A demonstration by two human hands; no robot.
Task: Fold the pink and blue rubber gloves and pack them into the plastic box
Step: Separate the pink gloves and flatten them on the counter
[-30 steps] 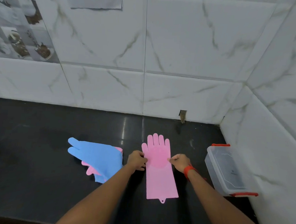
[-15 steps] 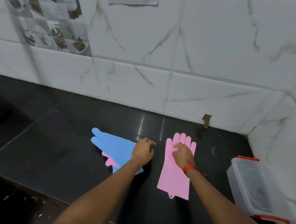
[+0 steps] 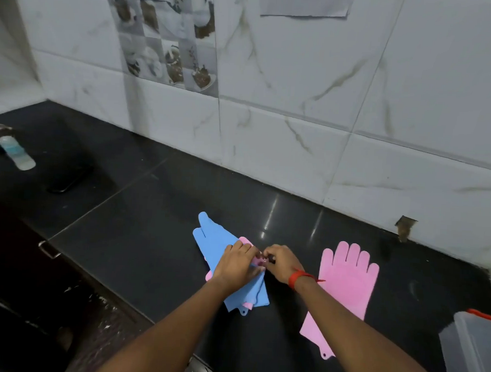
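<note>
A pile of gloves lies on the black counter: a blue glove [image 3: 211, 242] on top, a second pink glove [image 3: 245, 240] peeking out under it. My left hand [image 3: 238, 263] rests on the pile and pinches its right edge. My right hand [image 3: 281, 261], with a red band on the wrist, pinches the same edge from the right. Fingertips of both hands meet there. One pink glove [image 3: 344, 285] lies flat to the right, fingers toward the wall, untouched. The clear plastic box [image 3: 474, 354] with a red clip stands at the far right edge, partly cut off.
Tiled walls close the counter at the back and right. A small bottle [image 3: 17, 152] lies at the far left, with a dark phone [image 3: 68, 178] beside it. The counter's front edge runs diagonally at lower left.
Both hands have left the flat pink glove and moved left to the blue and pink pile, closing on its right edge. The view has swung left.
</note>
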